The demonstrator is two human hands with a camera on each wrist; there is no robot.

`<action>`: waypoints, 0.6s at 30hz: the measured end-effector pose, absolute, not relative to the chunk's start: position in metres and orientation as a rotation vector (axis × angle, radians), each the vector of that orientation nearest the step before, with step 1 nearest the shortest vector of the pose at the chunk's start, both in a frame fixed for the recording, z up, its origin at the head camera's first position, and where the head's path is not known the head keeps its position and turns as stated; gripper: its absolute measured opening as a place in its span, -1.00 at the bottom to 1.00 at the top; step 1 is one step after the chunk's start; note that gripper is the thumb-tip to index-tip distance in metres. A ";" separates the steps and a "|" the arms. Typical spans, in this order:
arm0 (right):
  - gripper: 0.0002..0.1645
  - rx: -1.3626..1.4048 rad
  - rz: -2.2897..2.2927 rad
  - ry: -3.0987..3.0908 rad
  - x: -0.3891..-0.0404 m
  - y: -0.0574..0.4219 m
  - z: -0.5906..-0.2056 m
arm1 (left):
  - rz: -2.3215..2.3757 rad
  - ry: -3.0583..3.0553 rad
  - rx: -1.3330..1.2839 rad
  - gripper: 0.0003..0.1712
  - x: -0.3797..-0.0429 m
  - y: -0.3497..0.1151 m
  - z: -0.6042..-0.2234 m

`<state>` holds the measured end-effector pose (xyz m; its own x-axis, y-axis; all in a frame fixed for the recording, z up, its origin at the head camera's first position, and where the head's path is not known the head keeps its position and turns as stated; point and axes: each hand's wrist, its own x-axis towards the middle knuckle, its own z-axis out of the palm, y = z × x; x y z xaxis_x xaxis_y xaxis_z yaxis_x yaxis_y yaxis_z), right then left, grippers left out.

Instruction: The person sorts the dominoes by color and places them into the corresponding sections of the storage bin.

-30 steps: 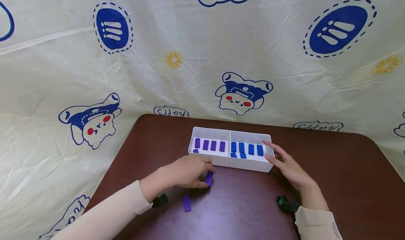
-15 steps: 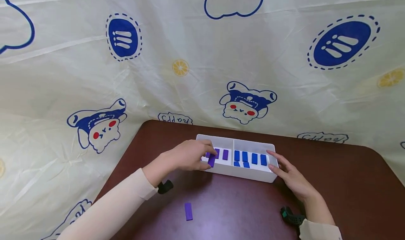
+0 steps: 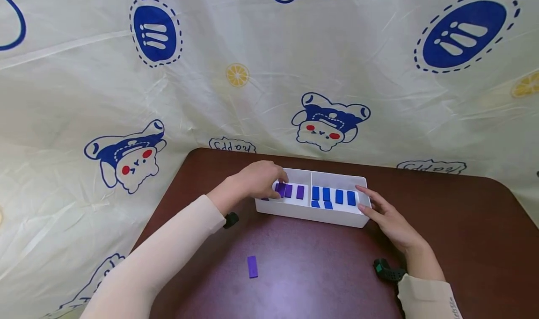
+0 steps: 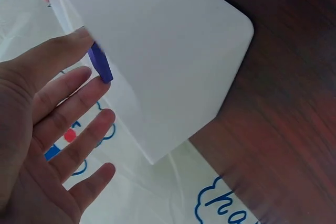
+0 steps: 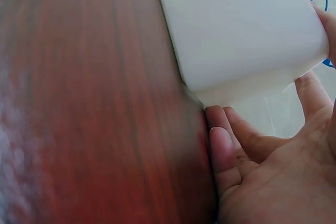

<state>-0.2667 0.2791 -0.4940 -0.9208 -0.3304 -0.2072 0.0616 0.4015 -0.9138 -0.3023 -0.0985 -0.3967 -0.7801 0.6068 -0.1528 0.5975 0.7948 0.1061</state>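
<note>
A long white box (image 3: 311, 216) with a divider stands on the table. Purple tiles (image 3: 300, 192) lie in its left compartment, blue tiles (image 3: 338, 197) in the right one. My left hand (image 3: 258, 181) pinches a purple tile (image 4: 100, 62) between thumb and fingertips, over the left compartment; the hand covers that compartment's left part in the head view. With thumb and index finger at the rim, my right hand (image 3: 391, 223) grips the box's right end. In the right wrist view its other fingers (image 5: 222, 148) are bent beside the box end.
Another purple tile (image 3: 252, 267) lies on the dark brown table (image 3: 320, 272) in front of the box. Behind the table hangs a pale printed sheet (image 3: 202, 104). Each wrist wears a black band, the right band (image 3: 388, 270) showing a green patch.
My left hand has lifted a purple tile off the table and carried it forward into the box's left compartment. My right hand stays on the box's right end.
</note>
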 end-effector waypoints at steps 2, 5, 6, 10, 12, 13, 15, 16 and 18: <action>-0.17 -0.238 -1.534 2.306 -0.267 0.279 -0.495 | 0.038 2.795 0.968 -0.45 -0.305 -0.098 -0.399; -0.17 -0.237 -1.529 2.312 -0.268 0.279 -0.494 | 0.004 2.777 0.990 -0.47 -0.309 -0.098 -0.405; -0.17 -0.235 -1.525 2.313 -0.268 0.279 -0.493 | 0.010 2.769 0.983 -0.47 -0.310 -0.098 -0.406; -0.18 -0.224 -1.506 2.326 -0.268 0.279 -0.490 | 0.080 2.753 0.978 -0.47 -0.314 -0.097 -0.412; -0.18 -0.219 -1.498 2.331 -0.268 0.279 -0.489 | 0.118 2.746 0.980 -0.48 -0.316 -0.096 -0.416; -0.18 -0.214 -1.496 2.333 -0.268 0.278 -0.490 | 0.126 2.742 0.987 -0.50 -0.316 -0.096 -0.417; -0.18 -0.206 -1.494 2.331 -0.268 0.278 -0.491 | 0.133 2.734 1.000 -0.52 -0.317 -0.096 -0.420; -0.17 -0.202 -1.494 2.328 -0.268 0.278 -0.492 | 0.130 2.731 1.001 -0.52 -0.317 -0.095 -0.422; -0.17 -0.190 -1.496 2.321 -0.266 0.277 -0.494 | 0.127 2.724 1.006 -0.52 -0.317 -0.095 -0.424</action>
<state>-0.2665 0.2770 -0.4942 -0.9218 -0.3086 -0.2345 0.0861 0.4270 -0.9001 -0.3166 -0.0946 -0.4243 -0.7362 0.6501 -0.1879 0.6298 0.7598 0.1612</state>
